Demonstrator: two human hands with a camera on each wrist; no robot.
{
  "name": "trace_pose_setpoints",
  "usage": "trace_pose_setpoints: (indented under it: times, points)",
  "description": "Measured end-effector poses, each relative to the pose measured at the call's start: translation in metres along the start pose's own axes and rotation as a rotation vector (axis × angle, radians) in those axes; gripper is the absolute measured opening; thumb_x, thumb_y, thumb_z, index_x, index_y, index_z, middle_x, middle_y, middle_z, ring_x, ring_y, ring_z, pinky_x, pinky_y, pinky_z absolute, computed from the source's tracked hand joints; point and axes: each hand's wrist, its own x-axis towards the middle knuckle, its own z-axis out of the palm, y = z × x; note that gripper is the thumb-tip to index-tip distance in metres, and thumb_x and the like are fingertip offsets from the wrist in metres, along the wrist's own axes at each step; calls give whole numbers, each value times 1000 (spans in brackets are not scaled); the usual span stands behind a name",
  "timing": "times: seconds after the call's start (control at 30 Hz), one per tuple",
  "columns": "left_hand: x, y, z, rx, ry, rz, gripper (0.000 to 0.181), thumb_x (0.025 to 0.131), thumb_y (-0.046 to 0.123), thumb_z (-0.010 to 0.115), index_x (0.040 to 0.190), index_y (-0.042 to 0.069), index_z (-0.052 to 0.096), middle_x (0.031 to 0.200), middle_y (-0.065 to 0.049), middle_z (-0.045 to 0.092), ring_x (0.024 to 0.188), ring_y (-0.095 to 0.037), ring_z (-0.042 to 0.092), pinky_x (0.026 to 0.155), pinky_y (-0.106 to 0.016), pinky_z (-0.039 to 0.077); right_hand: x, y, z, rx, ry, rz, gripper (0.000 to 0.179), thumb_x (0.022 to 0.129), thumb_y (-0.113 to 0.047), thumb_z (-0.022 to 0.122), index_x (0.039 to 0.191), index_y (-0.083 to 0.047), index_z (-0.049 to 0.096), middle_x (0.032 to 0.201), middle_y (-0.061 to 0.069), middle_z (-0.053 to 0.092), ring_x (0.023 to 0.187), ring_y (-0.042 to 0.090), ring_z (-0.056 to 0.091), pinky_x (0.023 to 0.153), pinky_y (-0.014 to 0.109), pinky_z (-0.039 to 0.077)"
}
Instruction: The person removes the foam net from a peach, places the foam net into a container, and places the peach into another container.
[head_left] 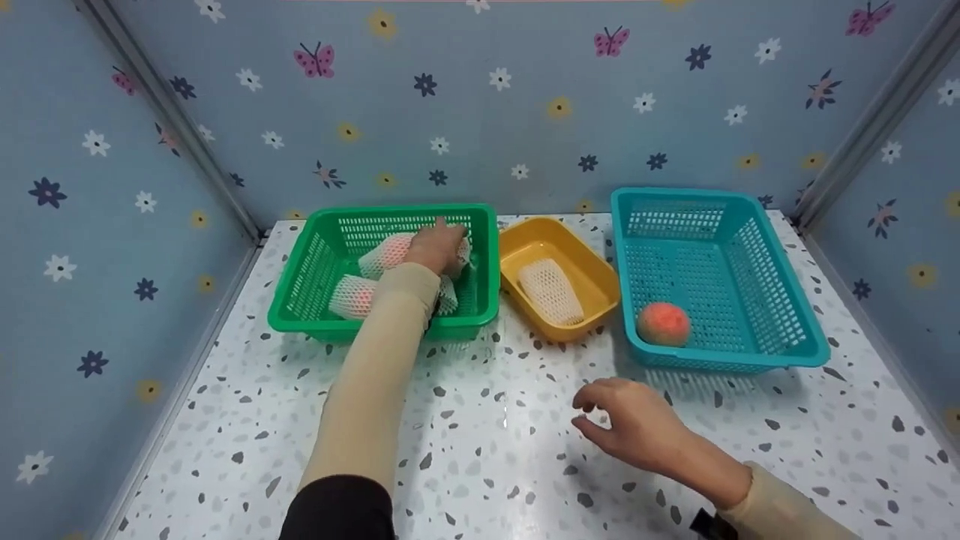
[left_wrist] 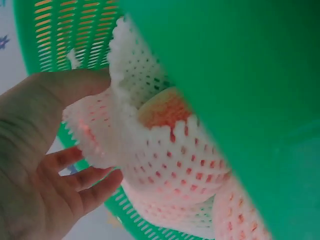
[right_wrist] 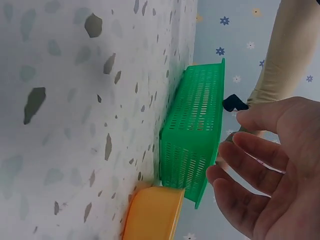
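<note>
My left hand (head_left: 437, 246) reaches into the green basket (head_left: 491, 262) among several peaches in white foam nets. Its thumb and fingers curl round one netted peach (left_wrist: 92, 127) in the left wrist view. Beside that lies another netted peach (left_wrist: 175, 155), its reddish top showing through the net's open end. Two netted peaches, one behind (head_left: 390, 253) and one in front (head_left: 351, 297), lie left of the hand in the head view. My right hand (head_left: 637, 424) hovers over the table before the blue basket, fingers loosely bent, holding nothing.
A yellow tray (head_left: 607, 289) between the baskets holds a limp foam net (head_left: 551, 291). The blue basket (head_left: 814, 330) at right has one bare peach (head_left: 664, 324) in its front left corner. Flower-patterned panels (head_left: 517, 97) enclose the speckled table (head_left: 480, 450) at back and sides.
</note>
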Motion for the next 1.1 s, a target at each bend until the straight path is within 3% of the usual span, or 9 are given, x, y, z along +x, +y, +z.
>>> trace_pose_setpoints:
  times: [0.17, 0.27, 0.37, 0.5, 0.6, 0.7, 0.83, 0.97, 1.1]
  points:
    - [-2, 2, -11, -60, -32, -13, 57, 89, 10, 68, 140, 10, 44, 147, -24, 29, 121, -38, 44, 94, -50, 42, 11, 5, -12, 3, 27, -12, 9, 83, -20, 76, 90, -17, 71, 84, -7, 67, 77, 7, 61, 67, 30, 52]
    - [-4, 4, -16, -119, -84, -48, 59, 89, 8, 66, 143, 11, 42, 149, -23, 27, 120, -35, 44, 95, -48, 43, 16, 12, -21, -6, 48, -11, 8, 83, -19, 75, 90, -18, 71, 84, -8, 67, 77, 6, 61, 67, 28, 52]
    - [-5, 7, -22, -176, -121, -109, 55, 89, 7, 68, 139, 13, 46, 144, -17, 38, 117, -31, 46, 95, -47, 44, 19, 19, -29, -16, 52, 1, 8, 84, -19, 75, 90, -18, 71, 84, -8, 67, 77, 5, 60, 67, 27, 52]
    - [-4, 10, -29, -169, -138, -95, 55, 87, 7, 69, 137, 9, 46, 141, -18, 42, 122, -33, 44, 96, -47, 43, 19, 26, -35, -25, 43, 26, 9, 84, -19, 75, 91, -18, 71, 84, -10, 66, 75, 4, 59, 66, 27, 53]
    - [-1, 11, -29, -110, -150, -66, 63, 87, 5, 68, 142, 5, 39, 146, -25, 33, 130, -38, 37, 96, -48, 42, 17, 29, -33, -8, 33, 35, 8, 84, -19, 75, 91, -18, 70, 84, -11, 65, 75, 3, 59, 66, 26, 53]
    - [2, 10, -22, -95, -161, -89, 74, 87, 7, 70, 148, 4, 29, 149, -30, 23, 133, -43, 32, 96, -49, 43, 15, 29, -28, 34, 23, 50, 6, 85, -18, 74, 90, -19, 71, 84, -13, 65, 75, 2, 59, 66, 27, 53]
    - [11, 10, -9, -72, -130, -111, 86, 87, 12, 72, 153, 4, 17, 149, -37, 15, 127, -47, 39, 94, -52, 45, 12, 31, -24, 75, 8, 80, 5, 85, -17, 73, 90, -19, 71, 83, -15, 64, 74, 3, 60, 66, 27, 53]
    - [22, 8, 1, -25, -63, -124, 80, 91, 15, 66, 153, 8, 17, 147, -35, 22, 116, -43, 51, 89, -51, 47, 8, 33, -26, 94, -7, 99, 6, 86, -16, 73, 90, -20, 71, 82, -16, 64, 74, 6, 61, 67, 28, 53]
    - [28, 6, 4, -28, -26, -133, 76, 93, 20, 61, 154, 9, 17, 146, -34, 25, 117, -44, 50, 89, -53, 47, 5, 35, -28, 104, -12, 102, 7, 86, -15, 74, 89, -20, 70, 81, -18, 63, 74, 3, 59, 66, 27, 53]
